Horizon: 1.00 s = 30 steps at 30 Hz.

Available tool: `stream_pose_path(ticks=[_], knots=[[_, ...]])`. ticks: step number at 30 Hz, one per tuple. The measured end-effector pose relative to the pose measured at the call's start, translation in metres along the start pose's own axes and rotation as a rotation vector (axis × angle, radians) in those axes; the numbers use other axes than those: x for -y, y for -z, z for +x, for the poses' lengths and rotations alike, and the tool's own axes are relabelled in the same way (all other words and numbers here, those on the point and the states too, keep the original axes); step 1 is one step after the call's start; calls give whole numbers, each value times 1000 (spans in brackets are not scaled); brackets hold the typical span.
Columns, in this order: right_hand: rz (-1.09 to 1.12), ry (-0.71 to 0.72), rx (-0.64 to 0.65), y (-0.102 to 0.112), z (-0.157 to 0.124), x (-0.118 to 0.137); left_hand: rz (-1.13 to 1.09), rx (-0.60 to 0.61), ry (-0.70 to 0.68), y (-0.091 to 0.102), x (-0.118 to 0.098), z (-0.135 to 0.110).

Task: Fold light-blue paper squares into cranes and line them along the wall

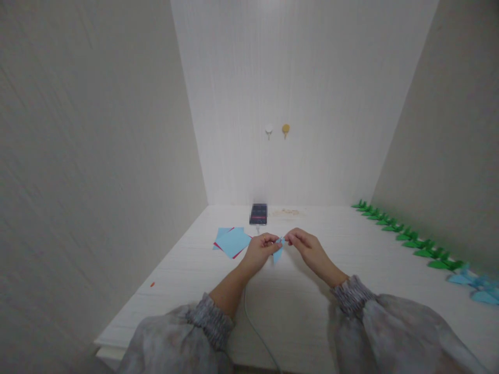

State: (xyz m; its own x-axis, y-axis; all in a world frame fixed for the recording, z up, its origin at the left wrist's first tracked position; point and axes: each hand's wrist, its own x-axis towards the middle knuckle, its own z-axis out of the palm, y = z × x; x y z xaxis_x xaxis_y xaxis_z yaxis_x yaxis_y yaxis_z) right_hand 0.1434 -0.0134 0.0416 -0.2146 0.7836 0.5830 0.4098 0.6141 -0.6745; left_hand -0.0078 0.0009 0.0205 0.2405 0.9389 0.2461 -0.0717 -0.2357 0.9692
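A small folded piece of light blue paper (277, 252) is held up over the white table, between my two hands. My left hand (262, 251) pinches it from the left with thumb and fingers. On the other side, the fingertips of my right hand (303, 243) are closed at its upper right corner. Just left of my left hand lie several flat square sheets, light blue paper (234, 242) on top with red edges showing underneath.
A phone (258, 214) lies at the back, with a pale cable (255, 324) running toward the front edge. Along the right wall stand several green folded-paper figures (411, 240) and light blue ones (473, 281). A small orange piece (152, 284) lies at left. Two hooks (286, 129) hang on the back wall.
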Motion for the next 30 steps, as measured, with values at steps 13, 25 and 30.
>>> stream_pose_path(ticks=[13, 25, 30], knots=[[-57, 46, 34, 0, -1, -5, -92, 32, 59, 0, -4, -3], [-68, 157, -6, 2, -2, -1, -189, 57, 53, -2, -10, -4], [-89, 173, 5, 3, -2, 1, -159, 63, 53, -2, -11, -4]])
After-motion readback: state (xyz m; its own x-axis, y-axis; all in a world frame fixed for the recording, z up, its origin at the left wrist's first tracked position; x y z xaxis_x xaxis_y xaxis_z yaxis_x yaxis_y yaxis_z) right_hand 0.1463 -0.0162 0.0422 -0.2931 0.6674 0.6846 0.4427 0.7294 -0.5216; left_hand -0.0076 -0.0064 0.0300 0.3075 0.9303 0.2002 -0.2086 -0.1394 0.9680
